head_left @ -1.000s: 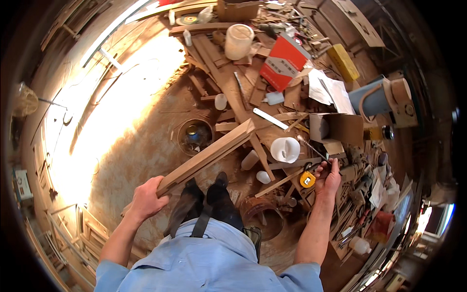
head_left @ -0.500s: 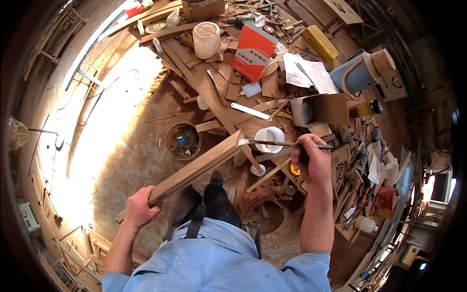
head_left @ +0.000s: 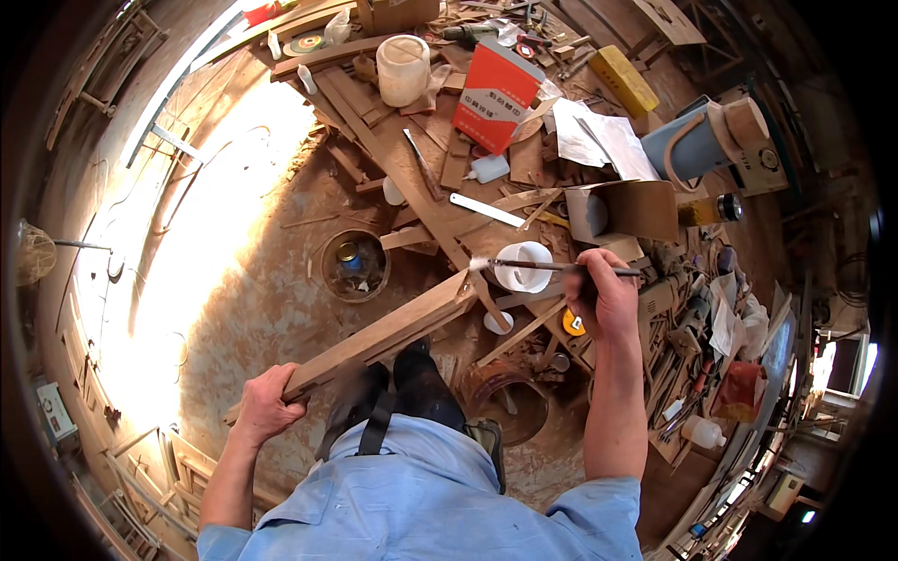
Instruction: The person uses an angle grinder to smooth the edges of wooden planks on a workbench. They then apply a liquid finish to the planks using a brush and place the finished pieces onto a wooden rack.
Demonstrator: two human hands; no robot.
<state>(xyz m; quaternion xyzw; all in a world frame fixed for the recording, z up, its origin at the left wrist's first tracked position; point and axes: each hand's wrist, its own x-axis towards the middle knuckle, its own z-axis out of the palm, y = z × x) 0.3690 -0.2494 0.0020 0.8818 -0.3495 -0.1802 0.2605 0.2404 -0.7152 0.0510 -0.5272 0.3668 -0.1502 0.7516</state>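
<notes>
Workshop, floor [head_left: 267, 299] dusty, sunlit at left of frame; bench [head_left: 435, 140] cluttered, upper right. Hands well apart. In left hand [head_left: 268, 404], lower left: clamped on long brown wooden beam [head_left: 379, 337], slanting up to centre. In right hand [head_left: 606, 292], right of centre: gripping dark-handled, white-bristled brush [head_left: 554, 267], bristles near beam's upper end; contact unclear. Behind brush: round white plastic cup [head_left: 510, 281].

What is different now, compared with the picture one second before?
The right hand has moved the brush leftward across the white tub, bringing its bristles close to the far end of the wooden piece. That end now sits lower in the picture. Nothing was taken or let go: the left hand still holds the piece. The red box and yellow tape measure stayed in place.
</notes>
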